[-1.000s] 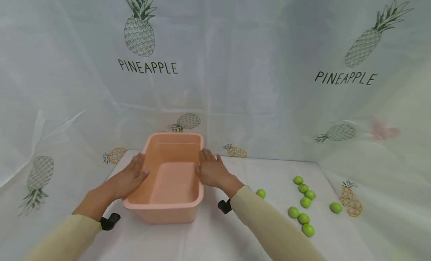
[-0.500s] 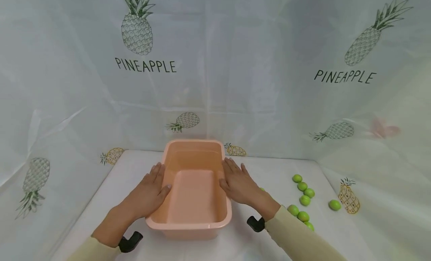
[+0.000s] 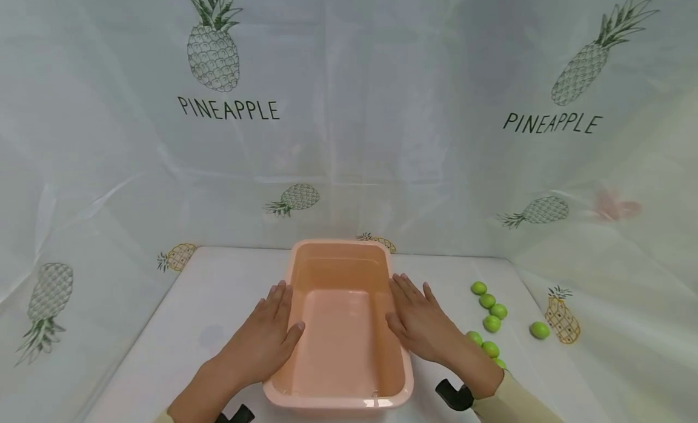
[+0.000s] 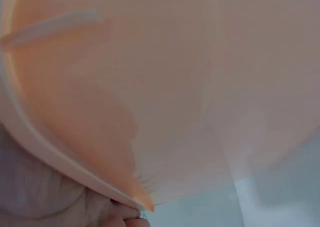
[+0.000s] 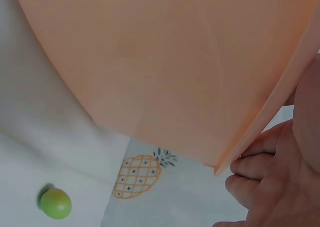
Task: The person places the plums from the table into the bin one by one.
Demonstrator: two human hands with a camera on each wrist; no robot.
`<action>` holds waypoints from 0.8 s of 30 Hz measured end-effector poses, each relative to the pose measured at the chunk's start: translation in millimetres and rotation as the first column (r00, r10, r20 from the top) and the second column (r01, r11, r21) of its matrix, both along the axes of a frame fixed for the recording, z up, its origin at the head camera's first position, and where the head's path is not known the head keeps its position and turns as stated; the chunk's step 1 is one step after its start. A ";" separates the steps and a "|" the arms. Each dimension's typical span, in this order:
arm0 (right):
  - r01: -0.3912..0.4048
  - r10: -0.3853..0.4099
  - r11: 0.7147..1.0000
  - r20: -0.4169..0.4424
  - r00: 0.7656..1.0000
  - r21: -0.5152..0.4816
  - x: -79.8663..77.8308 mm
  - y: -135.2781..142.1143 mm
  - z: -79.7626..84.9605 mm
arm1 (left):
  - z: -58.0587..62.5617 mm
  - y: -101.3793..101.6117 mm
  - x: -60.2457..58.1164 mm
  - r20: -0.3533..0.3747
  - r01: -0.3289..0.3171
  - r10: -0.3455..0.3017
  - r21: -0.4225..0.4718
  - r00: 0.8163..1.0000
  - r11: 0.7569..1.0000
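A peach-coloured plastic basin point(image 3: 327, 402) stands between my two hands in the head view, with nothing inside it. My left hand point(image 3: 267, 338) lies along its left side, fingers straight and thumb over the rim. On the opposite side my right hand point(image 3: 422, 323) presses with straight fingers, its thumb at the rim. The left wrist view shows the outer wall of the basin point(image 4: 165, 87) with the palm against its rim. From the right wrist, the fingers point(image 5: 255, 164) appear just under the rim's edge.
Several green limes point(image 3: 492, 323) lie on the white-covered table point(image 3: 229, 277) right of the basin, partly behind the right forearm. One lime point(image 3: 540, 330) sits apart near the right edge. A pineapple-print sheet point(image 3: 382, 138) hangs behind and around the table.
Both hands have moved the basin to the right and toward the person, from the left part of the table to its middle. The limes have stayed where they were.
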State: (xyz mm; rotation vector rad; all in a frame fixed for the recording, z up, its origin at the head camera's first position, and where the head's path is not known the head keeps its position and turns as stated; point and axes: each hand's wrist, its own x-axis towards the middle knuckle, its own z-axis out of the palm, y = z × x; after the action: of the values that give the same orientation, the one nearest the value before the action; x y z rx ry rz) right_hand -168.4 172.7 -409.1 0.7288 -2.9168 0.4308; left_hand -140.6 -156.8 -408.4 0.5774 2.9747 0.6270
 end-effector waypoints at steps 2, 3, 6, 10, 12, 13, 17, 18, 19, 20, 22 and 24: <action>-0.007 0.007 1.000 -0.016 1.000 -0.009 0.8 4.4 -0.2 | -0.6 4.5 0.6 0.005 0.002 -0.002 0.003 1.000 1.000; -0.011 0.011 1.000 -0.022 1.000 -0.014 0.3 6.5 -0.6 | -0.6 6.6 0.3 0.007 0.001 -0.001 0.004 1.000 1.000; -0.020 0.019 0.999 -0.043 0.999 -0.028 -4.5 11.5 -2.6 | -0.7 11.8 -2.9 -0.017 0.000 0.000 0.000 1.000 1.000; -0.024 0.023 0.999 -0.050 0.998 -0.031 -12.4 15.5 -5.3 | 0.1 16.5 -8.7 -0.046 -0.004 0.004 -0.004 0.999 1.000; -0.017 0.016 1.000 -0.045 0.999 -0.025 -14.4 17.2 -5.5 | 0.7 18.1 -11.4 -0.040 0.001 -0.001 0.001 0.999 1.000; -0.014 0.013 1.000 -0.046 0.999 -0.019 -14.9 18.0 -5.5 | 1.2 18.4 -12.6 -0.035 0.006 -0.007 -0.004 0.999 1.000; -0.004 0.004 1.000 -0.057 0.998 -0.001 -16.3 20.3 -5.2 | 3.6 16.4 -19.9 -0.047 0.032 -0.035 -0.061 0.998 0.998; -0.001 0.001 1.000 -0.062 0.998 0.006 -16.7 20.6 -5.1 | 4.3 15.4 -22.8 -0.061 0.036 -0.041 -0.082 0.997 0.996; 0.001 0.000 1.000 -0.067 0.998 0.010 -17.0 20.8 -4.9 | 5.2 14.4 -25.9 -0.075 0.037 -0.045 -0.103 0.996 0.994; 0.001 0.000 1.000 -0.067 0.998 0.013 -17.7 21.1 -5.0 | 6.0 13.4 -29.3 -0.088 0.034 -0.045 -0.120 0.995 0.992; -0.001 0.003 1.000 -0.067 0.998 0.019 -19.2 21.4 -4.8 | 7.2 11.7 -36.0 -0.107 0.025 -0.042 -0.152 0.993 0.988; -0.011 0.011 1.000 -0.055 0.998 0.011 -22.0 22.3 -4.3 | 8.2 10.7 -41.0 -0.105 0.012 -0.030 -0.166 0.994 0.986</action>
State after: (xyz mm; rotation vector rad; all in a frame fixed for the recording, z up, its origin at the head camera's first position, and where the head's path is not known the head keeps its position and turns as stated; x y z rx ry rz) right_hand -190.4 195.1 -413.4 0.7463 -2.8673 0.3899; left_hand -181.5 -146.1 -400.2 0.6476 3.0754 0.3538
